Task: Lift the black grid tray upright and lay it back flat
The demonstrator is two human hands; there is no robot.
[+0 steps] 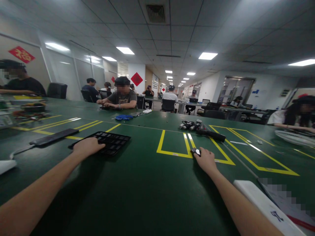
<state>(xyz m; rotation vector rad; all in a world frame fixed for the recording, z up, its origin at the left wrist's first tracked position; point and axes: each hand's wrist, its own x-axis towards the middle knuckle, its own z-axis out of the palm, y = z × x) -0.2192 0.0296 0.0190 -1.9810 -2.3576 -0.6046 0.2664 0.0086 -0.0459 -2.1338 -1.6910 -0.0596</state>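
On the left, my left hand (88, 147) grips the near left part of a black tray (115, 141) divided into several compartments. The tray rests on the green table, and my fingers cover part of it. Out to the right, my right hand (206, 159) is closed around a small black object with a white patch (196, 151), too small to name. That hand is at the near edge of a yellow tape rectangle (172, 154). A bundle of black cables and silver connectors (189, 125) lies beyond it.
A long black bar with a white cable (54, 137) lies left of the tray. Farther back are a blue item (123, 117) and a seated person (120, 95). A white case (265, 206) stands by my right forearm. Another person (295, 114) works at the right.
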